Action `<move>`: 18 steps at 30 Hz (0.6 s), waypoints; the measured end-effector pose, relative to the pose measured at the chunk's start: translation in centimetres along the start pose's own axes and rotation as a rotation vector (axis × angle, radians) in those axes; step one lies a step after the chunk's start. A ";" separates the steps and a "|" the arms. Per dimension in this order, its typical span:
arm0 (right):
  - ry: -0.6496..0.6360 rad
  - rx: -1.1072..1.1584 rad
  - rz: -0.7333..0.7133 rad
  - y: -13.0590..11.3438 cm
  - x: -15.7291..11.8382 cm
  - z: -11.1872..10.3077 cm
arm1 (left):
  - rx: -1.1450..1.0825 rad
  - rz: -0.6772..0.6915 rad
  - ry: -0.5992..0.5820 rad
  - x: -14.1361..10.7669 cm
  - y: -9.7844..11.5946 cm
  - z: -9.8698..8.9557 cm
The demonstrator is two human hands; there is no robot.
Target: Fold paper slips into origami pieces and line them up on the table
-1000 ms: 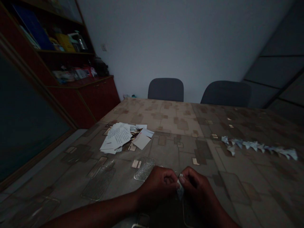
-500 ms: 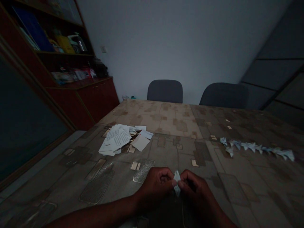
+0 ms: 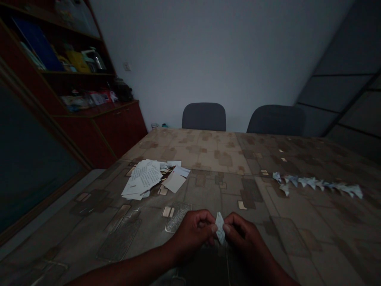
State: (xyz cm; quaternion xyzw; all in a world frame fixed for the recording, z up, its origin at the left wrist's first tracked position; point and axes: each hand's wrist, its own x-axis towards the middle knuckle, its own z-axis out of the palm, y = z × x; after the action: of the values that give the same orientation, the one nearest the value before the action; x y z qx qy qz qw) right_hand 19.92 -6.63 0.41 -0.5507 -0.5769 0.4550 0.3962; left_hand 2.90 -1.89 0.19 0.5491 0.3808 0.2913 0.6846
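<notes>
"Paper [image 3: 220, 228] more exposed than a second ago, when my fingers covered most."

"Grip?"

"Left hand [image 3: 195, 232] and right hand [image 3: 248, 234] clamped on opposite edges, above table [image 3: 208, 200]."

"Risk?"

"Uneven pull could tear it or pop a fold. Creases probably small; too dim to confirm."

Dimly lit, with a cool, muted cast on the wall [image 3: 202, 55]. Brighter toward the tabletop's [image 3: 208, 198] far left corner, with small glints nearer. Deeply shadowed inside the cabinet [image 3: 122, 127]. Slightly soft overall; stretched toward the frame edges.
</notes>
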 end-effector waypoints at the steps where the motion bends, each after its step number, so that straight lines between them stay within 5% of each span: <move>1: 0.010 0.005 0.002 0.0 0.0 0.0 | 0.001 0.006 0.013 0.0 0.1 0.1; 18: 0.030 -0.044 0.004 -0.4 0.2 0.1 | -0.077 0.054 0.041 -0.1 0.1 0.5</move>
State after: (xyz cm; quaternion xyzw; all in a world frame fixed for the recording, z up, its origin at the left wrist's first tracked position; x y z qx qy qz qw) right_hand 19.69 -6.45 0.73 -0.5672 -0.5795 0.4347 0.3918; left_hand 3.22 -2.23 0.35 0.5261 0.3683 0.3355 0.6892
